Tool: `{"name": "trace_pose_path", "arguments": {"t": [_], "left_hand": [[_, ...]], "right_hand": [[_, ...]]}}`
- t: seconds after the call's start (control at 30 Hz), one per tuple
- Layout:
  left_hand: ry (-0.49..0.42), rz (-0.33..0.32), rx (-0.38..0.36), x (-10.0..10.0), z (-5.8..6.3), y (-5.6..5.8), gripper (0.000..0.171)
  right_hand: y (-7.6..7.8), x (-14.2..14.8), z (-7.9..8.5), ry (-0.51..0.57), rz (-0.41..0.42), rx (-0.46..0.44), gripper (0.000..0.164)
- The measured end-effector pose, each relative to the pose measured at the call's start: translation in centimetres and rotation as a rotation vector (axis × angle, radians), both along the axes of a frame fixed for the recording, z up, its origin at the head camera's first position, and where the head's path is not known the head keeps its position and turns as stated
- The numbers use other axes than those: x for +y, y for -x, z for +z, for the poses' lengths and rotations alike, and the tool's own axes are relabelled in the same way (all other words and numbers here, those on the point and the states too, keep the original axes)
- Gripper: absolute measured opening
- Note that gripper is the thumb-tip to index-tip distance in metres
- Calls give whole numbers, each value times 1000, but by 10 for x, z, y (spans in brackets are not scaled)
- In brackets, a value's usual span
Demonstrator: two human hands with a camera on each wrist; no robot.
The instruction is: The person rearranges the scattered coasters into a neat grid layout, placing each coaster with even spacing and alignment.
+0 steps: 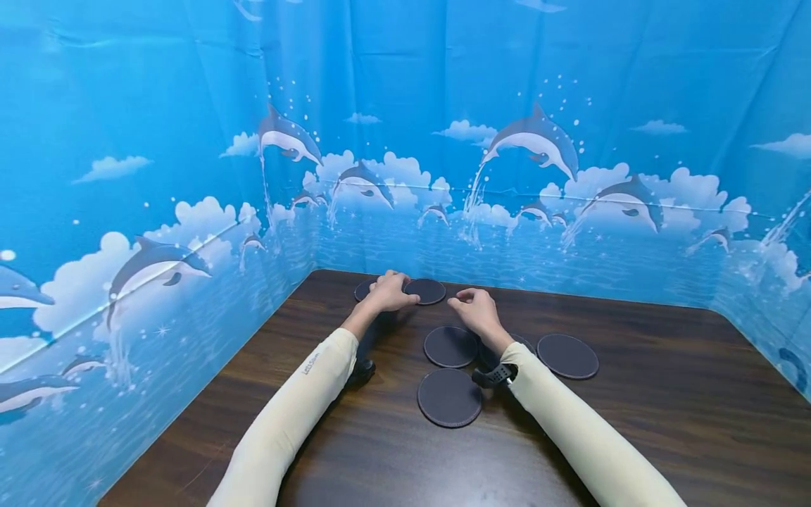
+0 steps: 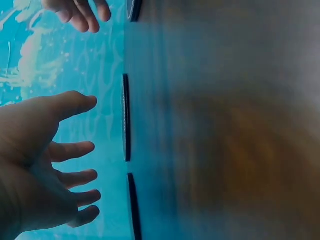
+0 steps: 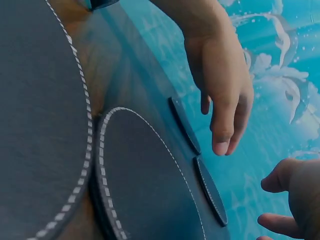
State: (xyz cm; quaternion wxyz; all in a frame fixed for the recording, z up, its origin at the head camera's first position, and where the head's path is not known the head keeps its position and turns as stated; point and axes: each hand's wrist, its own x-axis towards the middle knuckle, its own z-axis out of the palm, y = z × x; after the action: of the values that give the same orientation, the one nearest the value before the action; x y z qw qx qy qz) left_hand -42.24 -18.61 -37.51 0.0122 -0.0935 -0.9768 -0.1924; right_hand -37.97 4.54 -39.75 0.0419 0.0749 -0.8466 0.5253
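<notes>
Both hands hover over the far part of the table, with nothing in their fingers. My left hand [image 1: 391, 292] is above the back row of round dark coasters, its fingers spread and slightly bent in the left wrist view. One back coaster [image 1: 364, 290] is partly hidden by that hand; another coaster [image 1: 425, 291] lies just right of its thumb. To the right of these, my right hand [image 1: 476, 310] hangs with loosely bent fingers. Beneath its wrist a coaster [image 1: 523, 343] is partly covered. White stitching edges the near coaster [image 3: 142, 170] in the right wrist view.
Several more coasters lie flat nearer me: one left of the right wrist [image 1: 450, 346], one in front [image 1: 449, 398] and one at the right [image 1: 567, 356]. The dark wooden table [image 1: 665, 394] meets a blue dolphin-print curtain [image 1: 405, 141] at its back and left.
</notes>
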Motion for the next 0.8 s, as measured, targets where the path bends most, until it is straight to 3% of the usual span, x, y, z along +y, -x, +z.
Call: {"name": "trace_pose_path", "arguments": {"t": [0.23,0.57,0.8], "left_hand": [[22,6,-25,12,-2,17,67],[44,-14,-74,13,-10,30,75],[62,11,-112,7,-15,33,77]], "right_hand": [[15,2,-4,2,-7,-55,42],[29,0,-11,-131,-12,-12,43],[35,-4,-14,-189,8,-68,55]]}}
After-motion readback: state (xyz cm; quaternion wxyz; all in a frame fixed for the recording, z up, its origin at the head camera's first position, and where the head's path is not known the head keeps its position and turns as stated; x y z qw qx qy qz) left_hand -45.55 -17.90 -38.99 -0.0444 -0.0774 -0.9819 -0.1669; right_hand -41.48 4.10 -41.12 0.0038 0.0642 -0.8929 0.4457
